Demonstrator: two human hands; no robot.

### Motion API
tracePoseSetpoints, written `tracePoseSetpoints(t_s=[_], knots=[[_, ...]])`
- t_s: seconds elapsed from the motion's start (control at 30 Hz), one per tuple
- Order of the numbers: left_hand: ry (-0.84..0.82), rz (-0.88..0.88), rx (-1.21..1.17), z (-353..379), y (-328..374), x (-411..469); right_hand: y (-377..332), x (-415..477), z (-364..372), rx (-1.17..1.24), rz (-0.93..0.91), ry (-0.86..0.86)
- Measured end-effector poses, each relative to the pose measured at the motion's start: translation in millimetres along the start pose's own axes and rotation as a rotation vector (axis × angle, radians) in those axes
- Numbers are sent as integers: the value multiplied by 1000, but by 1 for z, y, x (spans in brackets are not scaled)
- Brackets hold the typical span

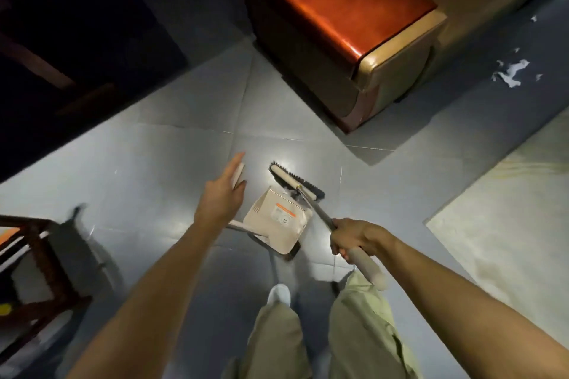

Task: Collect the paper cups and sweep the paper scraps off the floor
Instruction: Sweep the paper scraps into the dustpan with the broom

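My right hand (pixel 354 237) grips the grey handle of a broom (pixel 320 215), whose dark-bristled head (pixel 295 180) rests on the floor just beyond a beige dustpan (pixel 277 220). The dustpan lies on the tiles between my hands. My left hand (pixel 221 194) reaches forward to the left of the dustpan, fingers stretched along a white object that looks like a paper cup (pixel 239 172), mostly hidden behind the hand. White paper scraps (pixel 511 71) lie scattered on the floor at the far right, beside the sofa.
A sofa with a red-brown cushion (pixel 348 9) and tan arm stands ahead. A dark table (pixel 77 49) fills the upper left. A wooden stool (pixel 40 258) is at the lower left. A pale slab or rug (pixel 508 218) covers the floor on the right.
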State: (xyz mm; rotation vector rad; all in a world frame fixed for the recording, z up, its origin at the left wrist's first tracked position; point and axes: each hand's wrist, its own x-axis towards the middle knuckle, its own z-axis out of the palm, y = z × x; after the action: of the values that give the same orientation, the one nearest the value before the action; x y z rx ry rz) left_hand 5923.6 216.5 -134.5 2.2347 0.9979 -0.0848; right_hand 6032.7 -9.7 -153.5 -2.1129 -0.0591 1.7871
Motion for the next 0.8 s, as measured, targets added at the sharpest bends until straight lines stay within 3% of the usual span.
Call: tracePoseSetpoints(t_s=[0.13,0.23,0.4,0.63,0.8], knots=[[-41,33,-92,-16,-6,9,-13,-32,16,179,82,-52],[-97,88,-74,-16,-4,5,-9,-56,-4,360,106,-102],[-207,232,-84,-4,34,6,10,-96,-44,455,112,-106],[-323,373,151,43,133,29,68,-124,-107,629,33,146],[-290,405,190,67,180,33,102,-123,-162,688,34,262]])
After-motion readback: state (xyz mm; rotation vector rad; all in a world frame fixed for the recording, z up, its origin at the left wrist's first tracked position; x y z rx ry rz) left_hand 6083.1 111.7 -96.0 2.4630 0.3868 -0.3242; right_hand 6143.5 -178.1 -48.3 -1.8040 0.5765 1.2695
